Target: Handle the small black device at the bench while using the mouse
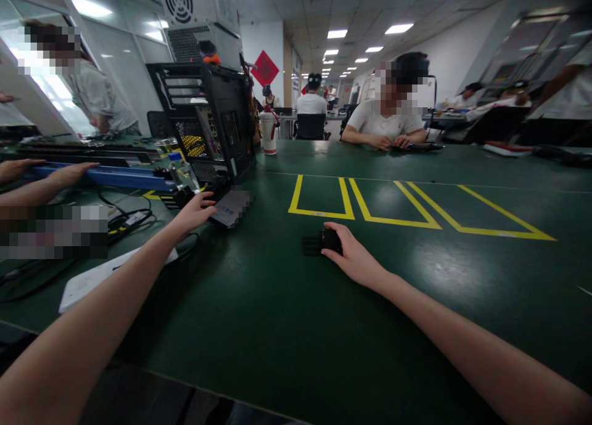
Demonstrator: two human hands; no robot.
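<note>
My right hand (354, 255) lies over the middle of the green table. Its thumb and fingers are closed round a small black block with a slotted end (312, 245); its exact kind is unclear. To the left, my left hand (197, 212) reaches out with fingers apart. Its fingertips are at the near-left edge of a flat grey box-like piece (231, 206), whose surface is partly pixelated. Just beyond that piece stands an open black computer case (208, 119).
Yellow tape outlines (321, 214) mark the green table (277, 301). A white flat device (99, 280) and black cables lie left. Another person's hands rest on a blue rail (123, 177). A white cup (269, 132) stands by the case. A person sits opposite.
</note>
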